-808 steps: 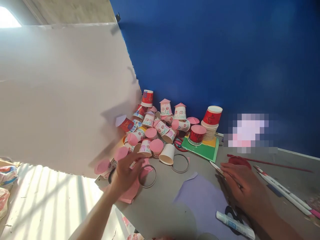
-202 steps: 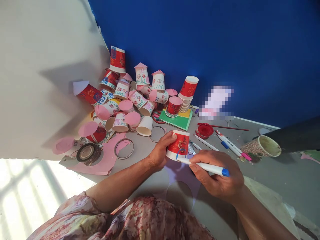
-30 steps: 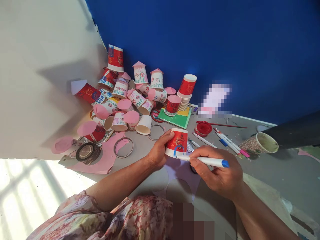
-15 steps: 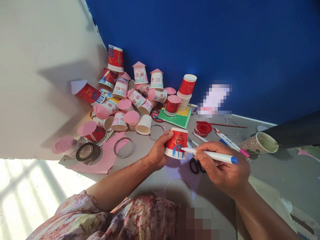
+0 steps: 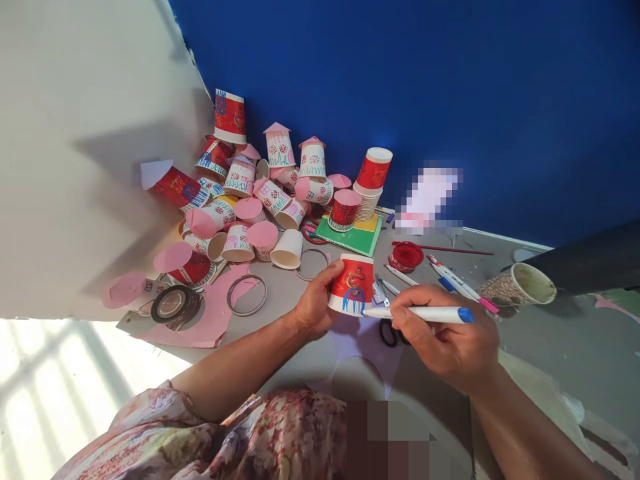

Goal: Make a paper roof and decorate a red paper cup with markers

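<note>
A red and white paper cup [image 5: 353,280] is upside down in my left hand [image 5: 319,298], thumb on its side and fingers behind it. Blue pen strokes mark the cup's front near its white lower band. My right hand [image 5: 447,337] grips a white marker pen [image 5: 429,314] with a blue end, its tip at the lower right of the cup's side. Behind the right hand lie dark-handled scissors [image 5: 389,333], partly covered. Purple paper [image 5: 367,347] with a round cut-out lies below the cup.
Decorated paper cups [image 5: 239,240], many with pink cone roofs, are heaped at the left back. Tape rolls [image 5: 173,305] rest on pink paper [image 5: 213,323]. A stack of cups [image 5: 370,200] stands by a blue wall. Markers [image 5: 463,283], red ribbon [image 5: 407,255] and a patterned cup [image 5: 520,285] lie rightward.
The marker tip has moved down the cup to its lower edge, and the blue strokes reach further along the white band. My left hand keeps hold of the cup.
</note>
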Demonstrator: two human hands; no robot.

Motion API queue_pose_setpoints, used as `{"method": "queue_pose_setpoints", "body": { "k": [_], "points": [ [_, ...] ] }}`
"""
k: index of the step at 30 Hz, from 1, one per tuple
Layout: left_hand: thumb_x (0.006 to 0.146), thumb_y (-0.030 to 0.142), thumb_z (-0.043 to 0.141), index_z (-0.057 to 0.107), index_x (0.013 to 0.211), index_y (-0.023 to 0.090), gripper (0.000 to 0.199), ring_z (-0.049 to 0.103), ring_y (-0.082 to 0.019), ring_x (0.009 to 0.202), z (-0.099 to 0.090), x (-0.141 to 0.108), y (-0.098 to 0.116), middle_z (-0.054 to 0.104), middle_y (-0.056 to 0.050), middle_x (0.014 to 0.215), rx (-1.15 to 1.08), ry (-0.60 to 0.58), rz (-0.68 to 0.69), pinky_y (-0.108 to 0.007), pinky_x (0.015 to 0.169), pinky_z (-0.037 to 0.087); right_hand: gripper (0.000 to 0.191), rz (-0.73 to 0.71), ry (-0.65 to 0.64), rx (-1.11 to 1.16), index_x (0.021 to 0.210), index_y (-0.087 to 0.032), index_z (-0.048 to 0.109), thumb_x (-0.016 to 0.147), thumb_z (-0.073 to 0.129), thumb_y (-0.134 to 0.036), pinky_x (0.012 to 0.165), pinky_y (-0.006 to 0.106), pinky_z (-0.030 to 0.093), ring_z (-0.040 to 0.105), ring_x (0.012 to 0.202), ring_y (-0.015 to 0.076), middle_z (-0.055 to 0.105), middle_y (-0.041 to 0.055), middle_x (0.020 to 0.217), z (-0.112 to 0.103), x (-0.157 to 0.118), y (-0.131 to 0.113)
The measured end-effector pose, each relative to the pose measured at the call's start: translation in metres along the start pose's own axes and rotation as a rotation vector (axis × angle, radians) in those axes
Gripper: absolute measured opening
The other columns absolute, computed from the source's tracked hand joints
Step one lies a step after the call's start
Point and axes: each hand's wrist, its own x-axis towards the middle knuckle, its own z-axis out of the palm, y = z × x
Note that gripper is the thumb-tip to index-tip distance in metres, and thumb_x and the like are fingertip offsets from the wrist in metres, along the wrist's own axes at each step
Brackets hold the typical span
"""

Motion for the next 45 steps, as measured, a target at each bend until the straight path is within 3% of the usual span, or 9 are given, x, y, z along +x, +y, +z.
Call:
{"method": "queue_pose_setpoints", "body": {
  "k": [6, 12, 17, 22, 27, 32, 38, 45],
  "points": [
    [0.084, 0.034, 0.069, 0.070, 0.103, 0.011, 0.030, 0.072, -0.023, 0.070, 0.0037, -0.0003, -0.0022, 0.077, -0.011, 0.086, 0.000, 0.044, 0.033, -0.035, 0.069, 0.058, 0.009, -0.034, 0.075, -0.025, 0.087, -0.021, 0.068, 0.094, 0.063, -0.022, 0.048, 0.022, 0.042, 0.049, 0.040, 0.0071, 0.066, -0.0066, 0.061, 0.0023, 0.0002, -0.0016],
    [0.077, 0.037, 0.076, 0.069, 0.097, 0.014, 0.031, 0.069, -0.020, 0.067, 0.0050, -0.0007, -0.0031, 0.073, -0.006, 0.081, 0.039, 0.050, 0.076, -0.031, 0.068, 0.056, 0.014, -0.070, -0.041, 0.012, 0.080, -0.023, 0.066, 0.092, 0.059, -0.021, 0.048, 0.025, 0.044, 0.059, 0.045, 0.0109, 0.072, -0.0029, 0.063, -0.0010, 0.0028, -0.0056],
    [0.074, 0.041, 0.080, 0.069, 0.095, 0.014, 0.035, 0.069, -0.020, 0.071, 0.0042, -0.0019, -0.0042, 0.073, -0.006, 0.081, 0.112, 0.018, 0.135, -0.029, 0.067, 0.053, 0.010, -0.040, 0.046, -0.038, 0.085, -0.022, 0.068, 0.092, 0.061, -0.022, 0.048, 0.026, 0.044, 0.060, 0.047, 0.0123, 0.072, -0.0018, 0.065, 0.0009, 0.0027, -0.0044],
    [0.073, 0.042, 0.082, 0.069, 0.095, 0.015, 0.037, 0.067, -0.019, 0.071, 0.0042, -0.0022, -0.0047, 0.072, -0.004, 0.081, 0.111, 0.022, 0.160, -0.029, 0.069, 0.053, 0.015, -0.089, -0.036, 0.011, 0.079, -0.022, 0.065, 0.092, 0.059, -0.019, 0.049, 0.025, 0.045, 0.060, 0.046, 0.0111, 0.071, -0.0034, 0.062, 0.0010, 0.0027, -0.0045],
    [0.073, 0.043, 0.082, 0.069, 0.094, 0.015, 0.038, 0.065, -0.017, 0.069, 0.0053, -0.0039, -0.0045, 0.071, -0.004, 0.080, 0.149, 0.012, 0.172, -0.028, 0.067, 0.052, 0.011, -0.059, 0.037, -0.030, 0.084, -0.022, 0.068, 0.092, 0.061, -0.022, 0.049, 0.026, 0.045, 0.057, 0.045, 0.0114, 0.070, -0.0026, 0.062, 0.0026, 0.0035, -0.0039],
    [0.075, 0.044, 0.080, 0.070, 0.096, 0.014, 0.037, 0.064, -0.017, 0.068, 0.0057, -0.0052, -0.0044, 0.069, -0.003, 0.077, 0.190, 0.011, 0.202, -0.028, 0.069, 0.052, 0.016, -0.068, -0.039, 0.027, 0.078, -0.023, 0.067, 0.091, 0.058, -0.020, 0.048, 0.026, 0.045, 0.061, 0.046, 0.0126, 0.071, -0.0024, 0.061, 0.0023, 0.0038, -0.0052],
    [0.077, 0.041, 0.079, 0.070, 0.101, 0.013, 0.038, 0.070, -0.021, 0.073, 0.0053, -0.0033, -0.0043, 0.074, -0.007, 0.084, 0.109, 0.022, 0.139, -0.032, 0.072, 0.055, 0.013, 0.002, 0.065, -0.039, 0.083, -0.022, 0.069, 0.093, 0.061, -0.025, 0.049, 0.025, 0.045, 0.056, 0.044, 0.0109, 0.068, -0.0032, 0.060, -0.0001, 0.0033, -0.0049],
    [0.087, 0.042, 0.068, 0.073, 0.101, 0.006, 0.039, 0.075, -0.026, 0.077, -0.0021, 0.0007, 0.0008, 0.079, -0.016, 0.091, -0.007, 0.032, -0.009, -0.037, 0.076, 0.057, 0.015, 0.006, 0.004, 0.051, 0.078, -0.022, 0.067, 0.092, 0.061, -0.022, 0.041, 0.023, 0.040, 0.053, 0.039, 0.0087, 0.067, -0.0047, 0.057, -0.0038, 0.0027, -0.0014]
  ]
}}
